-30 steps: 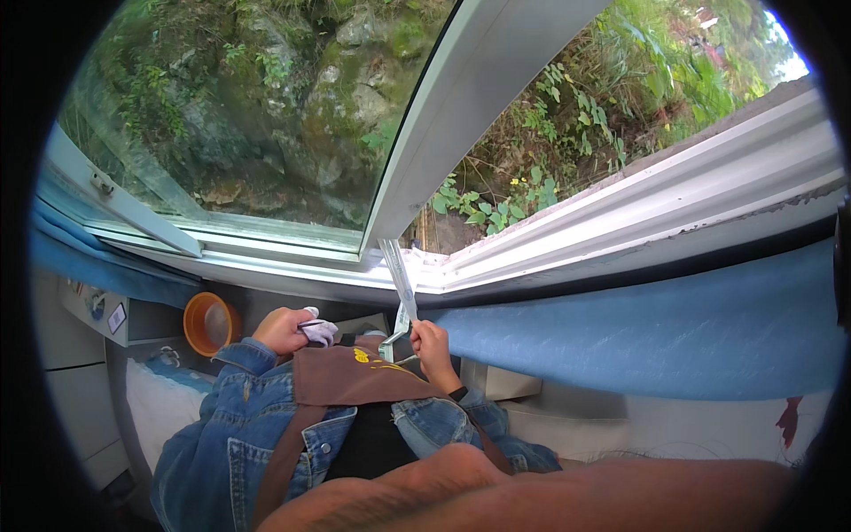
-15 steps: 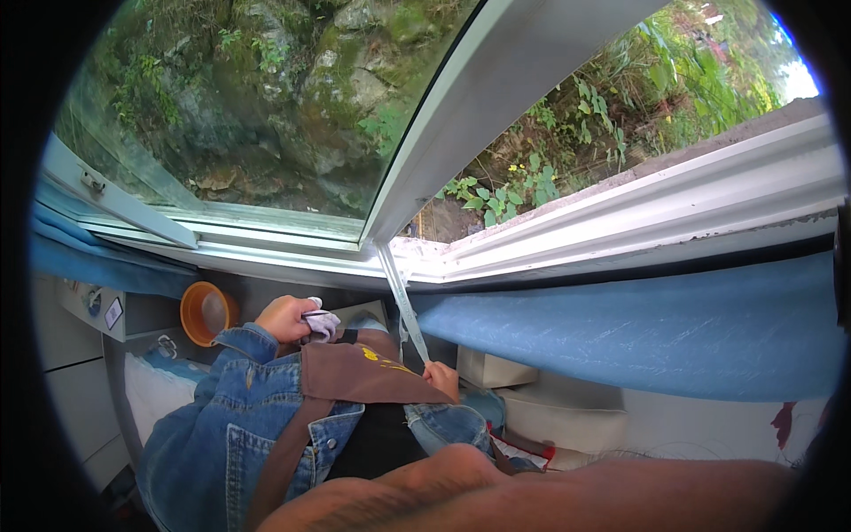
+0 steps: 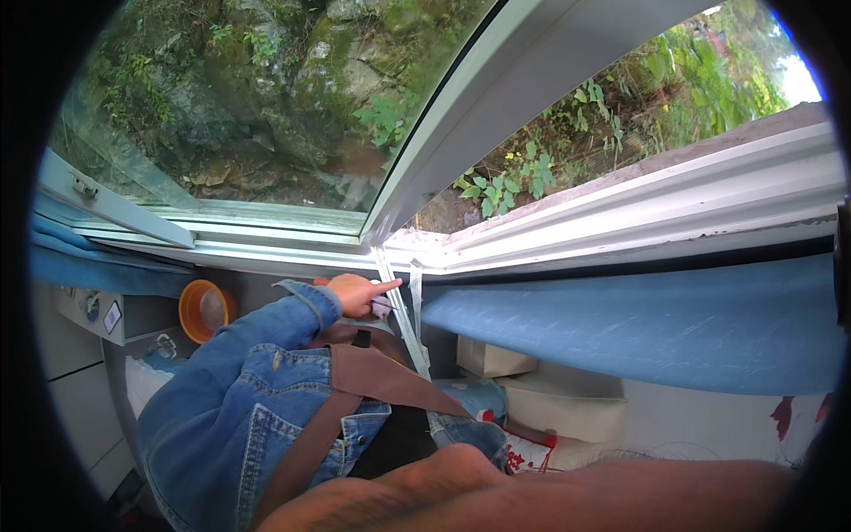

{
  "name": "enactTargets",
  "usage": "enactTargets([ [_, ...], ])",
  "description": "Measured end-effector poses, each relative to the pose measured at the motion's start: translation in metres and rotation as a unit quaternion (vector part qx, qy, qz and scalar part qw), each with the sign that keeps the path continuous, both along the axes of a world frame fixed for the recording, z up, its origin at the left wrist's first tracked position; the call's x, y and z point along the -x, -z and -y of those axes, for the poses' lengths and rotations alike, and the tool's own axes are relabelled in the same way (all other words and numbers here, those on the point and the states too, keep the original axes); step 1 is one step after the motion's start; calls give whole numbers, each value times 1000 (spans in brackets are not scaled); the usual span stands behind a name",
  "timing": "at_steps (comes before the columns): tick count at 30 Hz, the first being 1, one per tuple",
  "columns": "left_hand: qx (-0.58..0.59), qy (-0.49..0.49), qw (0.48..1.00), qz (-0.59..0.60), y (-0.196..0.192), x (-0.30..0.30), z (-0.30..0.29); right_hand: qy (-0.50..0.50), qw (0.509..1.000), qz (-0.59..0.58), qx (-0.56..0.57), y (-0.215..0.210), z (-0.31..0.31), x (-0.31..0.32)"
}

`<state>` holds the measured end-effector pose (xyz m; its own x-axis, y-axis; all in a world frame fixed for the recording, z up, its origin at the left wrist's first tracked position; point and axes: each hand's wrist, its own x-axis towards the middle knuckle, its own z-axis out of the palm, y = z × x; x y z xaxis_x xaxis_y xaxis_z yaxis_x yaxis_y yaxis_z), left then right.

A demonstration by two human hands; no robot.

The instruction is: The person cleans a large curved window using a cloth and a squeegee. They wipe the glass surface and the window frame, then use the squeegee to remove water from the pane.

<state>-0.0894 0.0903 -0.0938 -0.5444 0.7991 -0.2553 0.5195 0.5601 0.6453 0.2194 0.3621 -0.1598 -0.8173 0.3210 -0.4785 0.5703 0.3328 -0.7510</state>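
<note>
Window frame (image 3: 483, 106) at an angle, pale strip (image 3: 412, 341) below

Beyond the glass rises a rocky, leafy slope (image 3: 292, 124); a blue curtain (image 3: 603, 328) spreads to the right. My left hand (image 3: 353, 294) is closed on a pale cloth (image 3: 381, 308), its index finger stretched across the strip; I can't tell how firmly it presses. That strip slants from the frame's lower corner down to my brown apron (image 3: 386, 381). My right hand is out of sight, so I cannot tell its grip.
</note>
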Motion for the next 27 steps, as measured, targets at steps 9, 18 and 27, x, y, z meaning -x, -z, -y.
enactTargets([
  [9, 70, 82, 994, -8, 68, -25, -43, 55, 992, 110, -36, -21, -20, -53],
  [18, -53, 224, 966, 115, 151, -100, -65, 72, 986, 79, -128, -86, -61, -51],
  [27, -209, -34, 944, 255, 41, -27, -35, 25, 873, -487, -2, -180, -55, 151],
])
